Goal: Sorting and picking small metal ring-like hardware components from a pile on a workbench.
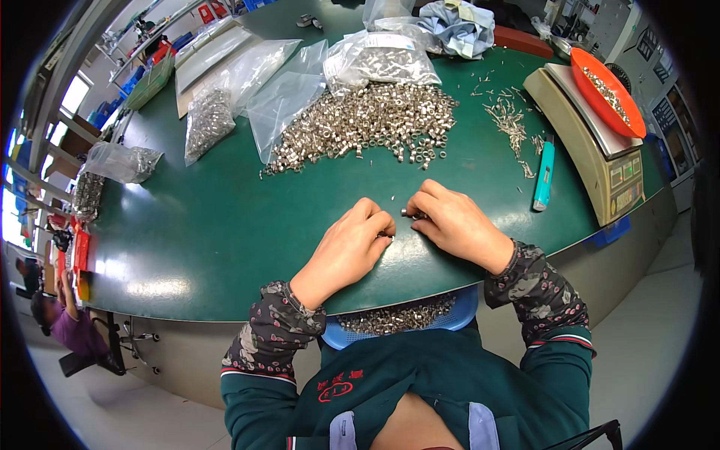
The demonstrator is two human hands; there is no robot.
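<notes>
Over the green table my left hand [351, 246] is closed, thumb against fingers, around a small shiny metal part mostly hidden by the fingertips. Just right of it, my right hand [455, 225] is curled around small metal rings [407, 214], one of which sticks out at its fingertips. The hands are a short way apart. A tiny loose metal piece [392, 198] lies on the table between and beyond them. Farther back spreads a wide heap of silvery metal rings [375, 124]. Below the table's front edge, a blue plastic basket [346, 339] at my lap holds many small metal parts.
Right of the heap lie thin metal pins [508, 124] and a teal utility knife [544, 176]. A beige scale [581, 154] carries an orange-red dish [637, 124]. Clear bags of metal parts [208, 116] stand at the left and back. A person in purple [79, 330] sits far left.
</notes>
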